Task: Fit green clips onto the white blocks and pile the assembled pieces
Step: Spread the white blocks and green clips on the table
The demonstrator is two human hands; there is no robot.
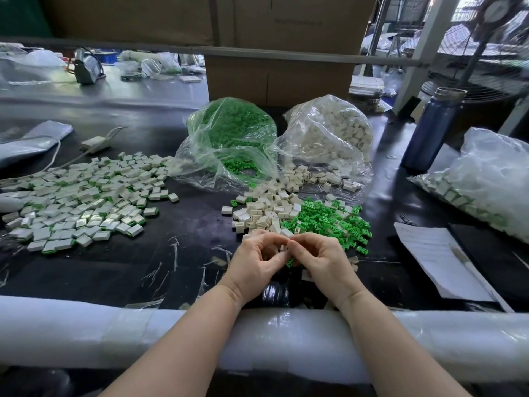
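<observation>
We are looking at a black table [183,253] that is carrying nearly all the colour here. The loose clips [329,222] are showing bright green, and the same green is glowing through the clear bag of clips [232,130]. The loose blocks [266,210] are showing creamy white, as is the fill of the second clear bag of blocks [332,130]. On the pile of assembled pieces [80,202] we are seeing white tops with thin green edges. The water bottle [429,130] is showing dark blue with a silver neck. The cardboard boxes [280,78] are showing plain brown, the paper sheet [438,259] white, and the table's edge padding [286,336] glossy white.
</observation>
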